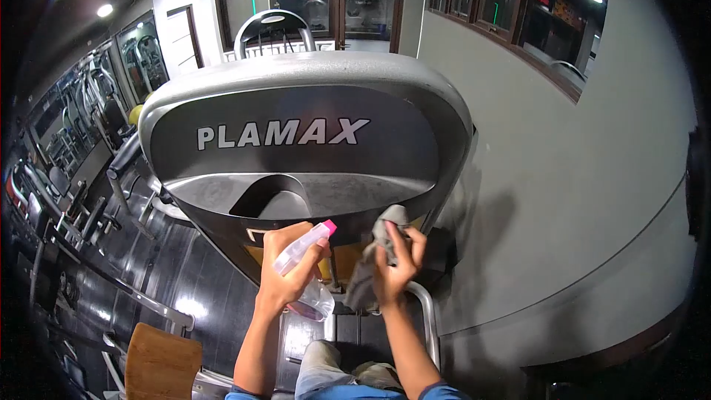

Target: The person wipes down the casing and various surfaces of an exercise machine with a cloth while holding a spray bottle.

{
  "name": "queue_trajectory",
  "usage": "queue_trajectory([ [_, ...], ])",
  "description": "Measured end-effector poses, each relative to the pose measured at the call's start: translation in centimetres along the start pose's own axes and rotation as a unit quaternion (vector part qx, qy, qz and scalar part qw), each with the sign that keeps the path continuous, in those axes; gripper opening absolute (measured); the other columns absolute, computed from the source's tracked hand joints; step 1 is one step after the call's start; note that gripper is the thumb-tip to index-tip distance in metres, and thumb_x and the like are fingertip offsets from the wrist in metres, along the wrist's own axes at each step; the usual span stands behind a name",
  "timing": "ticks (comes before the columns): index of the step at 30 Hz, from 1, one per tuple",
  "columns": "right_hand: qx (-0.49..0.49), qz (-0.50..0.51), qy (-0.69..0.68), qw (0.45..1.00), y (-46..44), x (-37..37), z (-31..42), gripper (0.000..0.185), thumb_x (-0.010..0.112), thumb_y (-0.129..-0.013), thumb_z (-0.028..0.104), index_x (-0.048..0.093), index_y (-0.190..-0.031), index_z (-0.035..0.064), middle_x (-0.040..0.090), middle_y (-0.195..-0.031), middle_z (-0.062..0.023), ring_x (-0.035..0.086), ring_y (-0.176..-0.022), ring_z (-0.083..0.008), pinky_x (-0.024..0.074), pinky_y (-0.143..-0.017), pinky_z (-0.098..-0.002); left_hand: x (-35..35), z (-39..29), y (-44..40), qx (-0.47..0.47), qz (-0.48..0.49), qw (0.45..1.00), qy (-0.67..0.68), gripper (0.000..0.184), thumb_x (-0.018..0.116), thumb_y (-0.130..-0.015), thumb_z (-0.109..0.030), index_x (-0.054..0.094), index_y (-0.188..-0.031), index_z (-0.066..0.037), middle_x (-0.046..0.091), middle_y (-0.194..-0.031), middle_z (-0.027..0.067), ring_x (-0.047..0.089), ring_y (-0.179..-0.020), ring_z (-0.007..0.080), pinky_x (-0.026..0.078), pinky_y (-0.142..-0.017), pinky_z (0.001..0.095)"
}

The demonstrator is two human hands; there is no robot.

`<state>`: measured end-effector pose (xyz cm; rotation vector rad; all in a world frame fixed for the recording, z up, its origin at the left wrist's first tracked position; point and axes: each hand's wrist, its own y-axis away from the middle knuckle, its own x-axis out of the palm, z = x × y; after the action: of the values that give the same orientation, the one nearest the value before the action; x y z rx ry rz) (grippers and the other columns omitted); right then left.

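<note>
My left hand (285, 261) is wrapped round a clear spray bottle (315, 300) with a pink nozzle tip, its lower part showing below my fingers. In my right hand (398, 263) is a bunched grey cloth (363, 278), one end poking up above the fingers and the rest hanging down. Both hands are held in front of a grey and black gym machine housing (296, 104) lettered PLAMAX. A dark recess (274, 198) is set in the housing just above my left hand. Neither hand visibly touches the housing.
A curved metal rail (426, 318) rises by my right forearm. At lower left is a wooden board (163, 359) like a chair back. A grey wall (570, 200) with windows runs along the right. Several gym machines (89, 104) stand at left on the dark floor (200, 274).
</note>
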<state>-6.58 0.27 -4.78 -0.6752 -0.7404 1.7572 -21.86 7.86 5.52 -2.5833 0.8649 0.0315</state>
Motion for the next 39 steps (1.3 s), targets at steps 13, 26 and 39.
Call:
queue_trajectory([
  [13, -0.035, 0.046, 0.037, 0.998, 2.4, 2.2, -1.5, 0.031, 0.060, -0.088, 0.020, 0.072, -0.114, 0.0082, 0.051, -0.116, -0.0191, 0.056, -0.106, -0.0345, 0.0463, -0.092, -0.0456, -4.5, -0.4, 0.4, 0.007, 0.003, 0.998, 0.062, 0.034, 0.059, -0.087, -0.026, 0.063, -0.075, 0.006, 0.064, -0.070, 0.0112, 0.062, -0.049, 0.0173, 0.046, -0.046, 0.0258],
  [26, -0.179, 0.144, 0.073, 0.971, -5.6, 0.2, 6.5, 0.039, 0.068, -0.081, 0.004, 0.068, -0.118, 0.0138, 0.059, -0.114, -0.0070, 0.066, -0.099, -0.0281, 0.0542, -0.084, -0.0403, -4.7, -0.6, -0.9, 0.019, -0.008, 0.998, 0.068, 0.037, 0.057, -0.086, -0.030, 0.064, -0.075, 0.005, 0.065, -0.069, 0.0122, 0.061, -0.048, 0.0186, 0.047, -0.045, 0.0274],
  [39, -0.130, 0.447, 0.149, 0.872, -12.7, 4.7, 9.0, 0.026, 0.060, -0.085, 0.010, 0.071, -0.108, 0.0123, 0.063, -0.103, -0.0118, 0.066, -0.089, -0.0357, 0.0524, -0.081, -0.0462, -6.6, -2.7, -3.2, 0.014, 0.007, 0.997, 0.076, 0.039, 0.056, -0.087, -0.031, 0.065, -0.077, 0.005, 0.065, -0.068, 0.0121, 0.060, -0.045, 0.0189, 0.045, -0.043, 0.0267],
])
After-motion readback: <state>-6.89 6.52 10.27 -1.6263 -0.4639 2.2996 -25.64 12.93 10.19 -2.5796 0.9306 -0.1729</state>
